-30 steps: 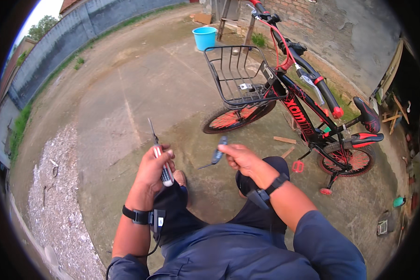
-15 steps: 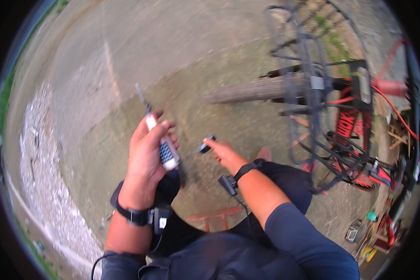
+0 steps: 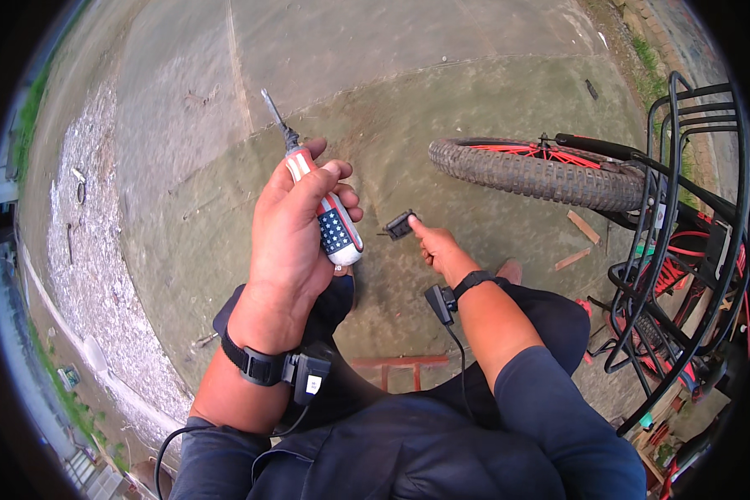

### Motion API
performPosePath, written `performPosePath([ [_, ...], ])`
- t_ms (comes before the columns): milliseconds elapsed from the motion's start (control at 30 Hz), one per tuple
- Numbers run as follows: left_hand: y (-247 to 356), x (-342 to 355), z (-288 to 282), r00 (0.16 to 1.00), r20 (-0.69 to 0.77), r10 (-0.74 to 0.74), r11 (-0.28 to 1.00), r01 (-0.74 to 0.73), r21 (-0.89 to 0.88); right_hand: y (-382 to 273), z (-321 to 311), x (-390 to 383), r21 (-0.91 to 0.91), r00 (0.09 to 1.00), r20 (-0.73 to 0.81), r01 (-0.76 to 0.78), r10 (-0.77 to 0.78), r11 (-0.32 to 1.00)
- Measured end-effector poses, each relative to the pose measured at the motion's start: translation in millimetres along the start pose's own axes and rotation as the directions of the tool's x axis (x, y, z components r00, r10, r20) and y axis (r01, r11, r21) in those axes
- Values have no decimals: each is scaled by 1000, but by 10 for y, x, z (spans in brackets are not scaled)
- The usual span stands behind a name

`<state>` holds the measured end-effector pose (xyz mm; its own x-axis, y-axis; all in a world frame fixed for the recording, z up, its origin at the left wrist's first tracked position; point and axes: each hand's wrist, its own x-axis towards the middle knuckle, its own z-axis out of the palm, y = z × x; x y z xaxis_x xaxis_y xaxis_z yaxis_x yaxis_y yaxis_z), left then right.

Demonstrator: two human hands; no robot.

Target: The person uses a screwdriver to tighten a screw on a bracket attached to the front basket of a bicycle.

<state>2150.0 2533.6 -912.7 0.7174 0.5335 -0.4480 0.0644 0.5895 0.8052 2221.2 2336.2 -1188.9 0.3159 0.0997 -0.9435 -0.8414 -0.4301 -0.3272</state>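
My left hand (image 3: 285, 212) is closed around a screwdriver (image 3: 339, 235), its handle red and white striped with a dark blue, white-starred part. The metal shaft points up and away to the left, with something dark wrapped or fitted at its base. Lower and to the right, my right hand (image 3: 438, 250) pinches a small black blocky part (image 3: 401, 225) between thumb and fingers. A thin stub sticks out from the part's left side. The two hands are apart, and the screwdriver does not touch the black part.
To the right lies a bicycle with a knobby tyre (image 3: 542, 177), red spokes and a black tubular rack (image 3: 663, 218). Wood scraps (image 3: 583, 227) lie by the tyre. Below my knees is a reddish metal frame (image 3: 400, 362). Pale rubble (image 3: 87, 250) covers ground at left.
The view has turned, so the bicycle sits farther right and its front wheel shows more fully. Both hands still hold the same things and appear slightly higher and farther right.
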Motion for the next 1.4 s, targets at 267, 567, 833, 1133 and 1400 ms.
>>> performPosePath([
  [267,6,-22,-4,1000,2,21,1000,-21,-17,30,-145,-13,208,994,51,83,-96,974],
  [567,-19,-64,-45,998,-20,59,998,-59,-29,71,-97,-76,256,981,144,88,-128,963],
  [833,-27,-88,-31,997,-44,71,997,-72,-17,94,-42,-54,242,981,167,61,-103,968],
  [1133,-16,-74,-30,996,-58,74,997,-75,-11,155,1,86,200,980,193,7,-46,980],
  [1400,-22,-92,-59,995,-64,78,997,-79,-13,223,91,181,8,1000,1,20,-20,1000],
])
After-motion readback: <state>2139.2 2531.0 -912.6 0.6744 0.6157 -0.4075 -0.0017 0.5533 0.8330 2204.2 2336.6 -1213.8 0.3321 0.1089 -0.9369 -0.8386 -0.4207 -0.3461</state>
